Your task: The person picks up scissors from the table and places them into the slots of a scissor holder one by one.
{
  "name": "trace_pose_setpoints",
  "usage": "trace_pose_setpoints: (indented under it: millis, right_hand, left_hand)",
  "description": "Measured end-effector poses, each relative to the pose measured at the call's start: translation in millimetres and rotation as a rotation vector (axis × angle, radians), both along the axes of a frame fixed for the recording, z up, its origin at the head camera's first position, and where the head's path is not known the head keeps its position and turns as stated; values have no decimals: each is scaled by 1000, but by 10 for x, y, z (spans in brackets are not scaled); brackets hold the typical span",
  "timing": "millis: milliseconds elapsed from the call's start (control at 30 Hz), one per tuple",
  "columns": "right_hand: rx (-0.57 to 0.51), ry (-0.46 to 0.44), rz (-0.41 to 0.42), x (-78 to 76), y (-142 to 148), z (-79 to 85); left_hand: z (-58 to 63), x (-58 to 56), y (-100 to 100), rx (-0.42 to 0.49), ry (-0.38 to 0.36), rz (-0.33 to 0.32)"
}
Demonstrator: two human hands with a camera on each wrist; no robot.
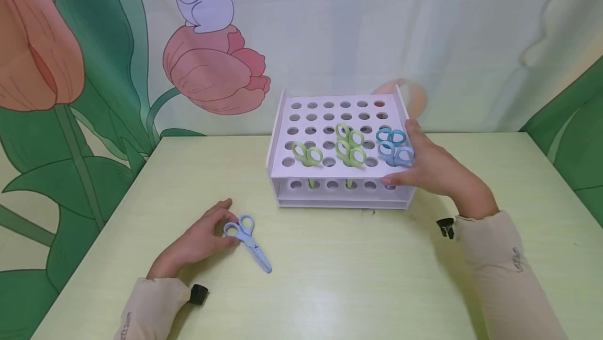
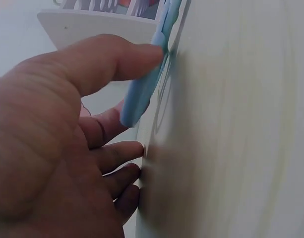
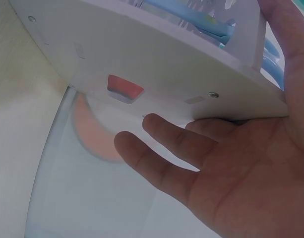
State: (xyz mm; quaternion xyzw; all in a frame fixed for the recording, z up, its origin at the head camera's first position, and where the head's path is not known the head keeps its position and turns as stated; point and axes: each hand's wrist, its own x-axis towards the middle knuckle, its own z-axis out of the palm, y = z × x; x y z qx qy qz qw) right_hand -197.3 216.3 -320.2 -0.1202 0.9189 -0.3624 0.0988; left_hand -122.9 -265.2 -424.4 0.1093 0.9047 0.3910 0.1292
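My left hand (image 1: 202,238) pinches the handle loops of light blue scissors (image 1: 254,249) between thumb and forefinger. Their blades point toward the front right, low over the table. In the left wrist view the thumb (image 2: 137,59) presses the blue handle (image 2: 142,96). My right hand (image 1: 435,167) grips the right side of a white rack (image 1: 330,203), thumb on its front edge. In the right wrist view two fingers (image 3: 156,166) stretch beneath the side panel (image 3: 166,74). Light green scissors (image 1: 307,156), teal scissors (image 1: 390,136) and light blue scissors (image 1: 395,154) stand in the rack's holes.
The pale table (image 1: 339,277) runs back to a printed cloth (image 1: 339,31) with tulips and a rabbit-like figure. The rack stands near the table's back edge, with rows of round holes. Black clips (image 1: 199,294) show near both cuffs.
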Motion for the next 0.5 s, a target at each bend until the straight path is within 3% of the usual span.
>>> trace_pose_setpoints:
  millis: [233, 500]
  right_hand:
    - [46, -19, -28, 29, -10, 6]
    - [66, -26, -42, 47, -12, 19]
  left_hand:
    - [42, 13, 10, 42, -4, 33]
    - [114, 13, 61, 211, 56, 103]
